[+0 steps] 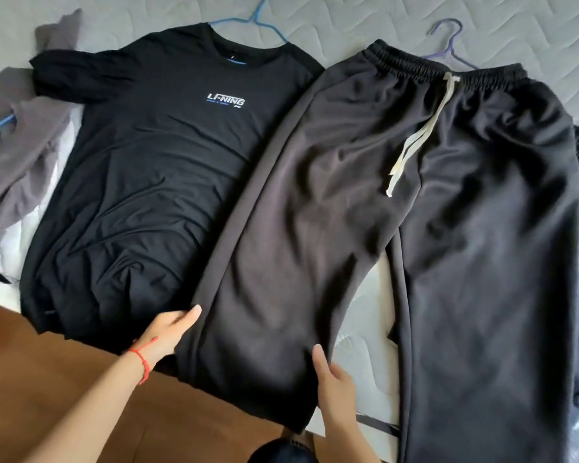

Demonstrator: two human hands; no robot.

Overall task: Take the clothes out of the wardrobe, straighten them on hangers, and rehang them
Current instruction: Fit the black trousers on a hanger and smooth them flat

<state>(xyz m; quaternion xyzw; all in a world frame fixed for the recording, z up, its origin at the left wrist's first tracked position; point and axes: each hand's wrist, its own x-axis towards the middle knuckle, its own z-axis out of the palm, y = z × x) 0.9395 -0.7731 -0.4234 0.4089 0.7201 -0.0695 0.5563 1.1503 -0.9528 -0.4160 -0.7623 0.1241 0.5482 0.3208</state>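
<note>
Trousers (pixel 465 228) lie flat on the bed (pixel 348 15), just right of the T-shirt (pixel 147 162), long axis running away toward the far waistband; left hand (pixel 168 332) and right hand (pixel 336 382) pinch opposite edges of the T-shirt-side leg.

Black T-shirt (pixel 141 182), left half of frame. Chest print (pixel 225 99), upper centre-left of frame: "LI-NING" in white slanted capitals. Directly under it is a thin line of blue lettering (pixel 219 105), too small to read. Small white logo mark (pixel 238 107) at the print's lower right end, no letters made out. Label (pixel 229 58) inside the collar, too blurred to read.
</note>
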